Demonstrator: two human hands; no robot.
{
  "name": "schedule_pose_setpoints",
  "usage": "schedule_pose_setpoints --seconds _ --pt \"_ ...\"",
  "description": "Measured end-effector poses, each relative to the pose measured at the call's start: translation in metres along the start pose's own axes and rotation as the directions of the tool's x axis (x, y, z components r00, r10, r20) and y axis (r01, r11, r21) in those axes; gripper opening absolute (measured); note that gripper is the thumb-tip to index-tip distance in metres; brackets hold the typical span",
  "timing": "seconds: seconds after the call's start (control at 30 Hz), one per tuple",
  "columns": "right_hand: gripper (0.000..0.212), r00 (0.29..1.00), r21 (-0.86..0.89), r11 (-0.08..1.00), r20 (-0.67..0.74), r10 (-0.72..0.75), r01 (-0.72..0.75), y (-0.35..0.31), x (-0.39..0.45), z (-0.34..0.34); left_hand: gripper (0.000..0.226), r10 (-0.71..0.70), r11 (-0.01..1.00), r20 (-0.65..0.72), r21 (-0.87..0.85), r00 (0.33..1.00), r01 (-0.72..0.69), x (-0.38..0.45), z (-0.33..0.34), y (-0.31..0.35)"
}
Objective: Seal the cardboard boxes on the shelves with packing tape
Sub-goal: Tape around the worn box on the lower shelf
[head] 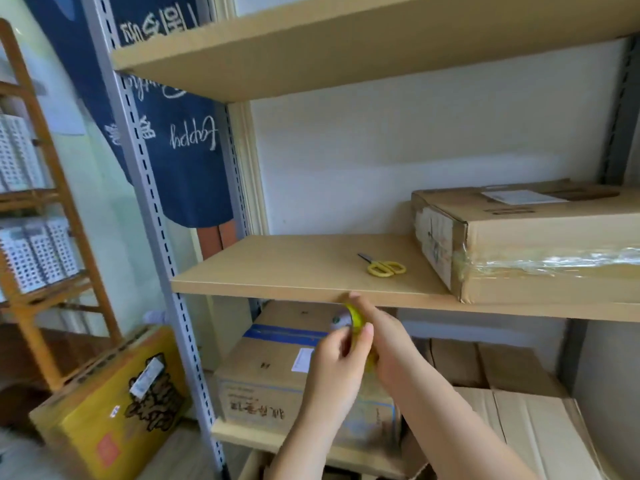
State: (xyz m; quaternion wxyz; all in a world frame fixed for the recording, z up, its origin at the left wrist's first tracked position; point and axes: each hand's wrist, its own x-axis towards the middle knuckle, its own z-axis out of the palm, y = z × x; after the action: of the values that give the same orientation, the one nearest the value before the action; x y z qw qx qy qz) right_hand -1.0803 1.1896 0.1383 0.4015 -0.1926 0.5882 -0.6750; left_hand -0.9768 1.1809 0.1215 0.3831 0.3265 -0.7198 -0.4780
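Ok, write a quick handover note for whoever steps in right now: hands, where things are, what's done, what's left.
Hands: both hold the tape roll in front of the middle shelf; right hand grips it, left hand pinches at its edge.
Things: scissors lie on the middle shelf, left of the big box. Another box sits on the shelf below.
Done: the big box already has clear tape around it.
Left: probably free the tape end, then seal the lower boxes; whether they are open cannot be told from here.
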Motion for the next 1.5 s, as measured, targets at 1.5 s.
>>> schedule_pose_setpoints --seconds 1.5 --pt "0.029 0.793 -0.466 0.693 0.033 -0.608 0.551 0.098 -0.091 -0.261 0.029 -0.060 0.915 0.769 0.298 0.636 -0.273 0.073 0.193 -0.071"
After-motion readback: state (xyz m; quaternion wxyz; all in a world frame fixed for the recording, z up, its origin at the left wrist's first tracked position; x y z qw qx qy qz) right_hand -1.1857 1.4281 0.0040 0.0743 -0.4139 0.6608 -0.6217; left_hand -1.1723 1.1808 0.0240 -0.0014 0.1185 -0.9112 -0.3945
